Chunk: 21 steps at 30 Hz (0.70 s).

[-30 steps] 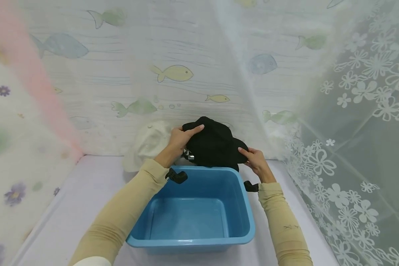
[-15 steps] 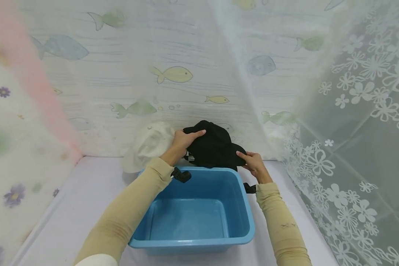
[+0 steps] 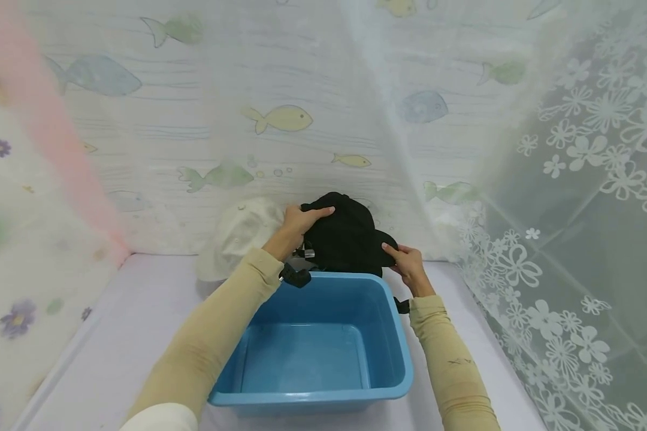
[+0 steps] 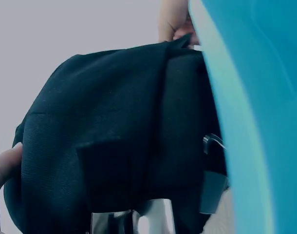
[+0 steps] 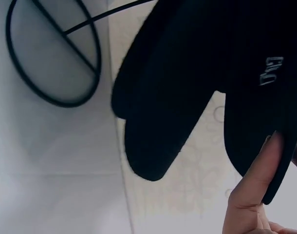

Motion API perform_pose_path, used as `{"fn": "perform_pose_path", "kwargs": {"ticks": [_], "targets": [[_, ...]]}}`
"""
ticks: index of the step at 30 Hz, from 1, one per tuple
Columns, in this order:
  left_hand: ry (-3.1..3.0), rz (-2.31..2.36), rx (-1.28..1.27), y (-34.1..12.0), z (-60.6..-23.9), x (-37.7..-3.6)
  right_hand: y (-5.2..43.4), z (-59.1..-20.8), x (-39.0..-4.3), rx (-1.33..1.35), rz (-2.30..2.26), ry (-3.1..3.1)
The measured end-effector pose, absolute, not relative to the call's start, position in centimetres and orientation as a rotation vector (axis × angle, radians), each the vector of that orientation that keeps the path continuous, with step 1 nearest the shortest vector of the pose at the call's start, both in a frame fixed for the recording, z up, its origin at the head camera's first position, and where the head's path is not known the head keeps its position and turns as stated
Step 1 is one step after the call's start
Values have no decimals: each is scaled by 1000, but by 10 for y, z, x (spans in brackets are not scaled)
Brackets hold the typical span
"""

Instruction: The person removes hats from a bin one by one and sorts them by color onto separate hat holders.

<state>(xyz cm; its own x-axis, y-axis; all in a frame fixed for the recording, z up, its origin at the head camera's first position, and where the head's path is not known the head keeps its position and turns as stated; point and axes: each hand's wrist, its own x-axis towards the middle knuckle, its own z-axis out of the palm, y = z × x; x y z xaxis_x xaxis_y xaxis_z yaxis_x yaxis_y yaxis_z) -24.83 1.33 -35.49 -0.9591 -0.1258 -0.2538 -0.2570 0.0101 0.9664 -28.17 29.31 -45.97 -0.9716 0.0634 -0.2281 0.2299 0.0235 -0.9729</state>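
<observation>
A black cap (image 3: 345,233) is held in both hands behind the blue basin (image 3: 310,397). My left hand (image 3: 301,222) grips its crown at the left, thumb lying across the fabric. At the right, my right hand (image 3: 410,263) pinches the brim between thumb and fingers. Small light lettering (image 5: 271,71) shows on this cap in the right wrist view. Beside it, two more dark brims (image 5: 151,153) stick out. The left wrist view shows dark fabric (image 4: 100,107) close up, with shiny metal pieces (image 4: 156,217) at the bottom. A white cap (image 3: 245,230) stands left of the black one.
The basin stands on a white-covered surface (image 3: 140,317), its near rim toward me. A black wire ring base (image 5: 53,102) appears in the right wrist view. Behind the caps hangs a fish-print curtain (image 3: 280,120); a flower-pattern sheer curtain (image 3: 582,287) is at the right.
My left hand has shifted slightly right and my right hand slightly left, the black cap moving only a little with them. Both hands keep their hold.
</observation>
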Motion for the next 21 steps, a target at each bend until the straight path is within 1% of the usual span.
{"fn": "perform_pose_path", "kwargs": {"ticks": [6,14,17,21], "targets": [[2124,2090,-369,12,-366,-244,295,-472,-278,299,-2046,2197],[2203,2017,-254,17,-379,-238,294,-501,-270,305,-1989,2288],[2247,1982,-269,18,-383,-238,294,-503,-268,306,-1956,2328],[2241,1972,-302,17,-387,-239,293,-496,-270,305,-1947,2343]]}}
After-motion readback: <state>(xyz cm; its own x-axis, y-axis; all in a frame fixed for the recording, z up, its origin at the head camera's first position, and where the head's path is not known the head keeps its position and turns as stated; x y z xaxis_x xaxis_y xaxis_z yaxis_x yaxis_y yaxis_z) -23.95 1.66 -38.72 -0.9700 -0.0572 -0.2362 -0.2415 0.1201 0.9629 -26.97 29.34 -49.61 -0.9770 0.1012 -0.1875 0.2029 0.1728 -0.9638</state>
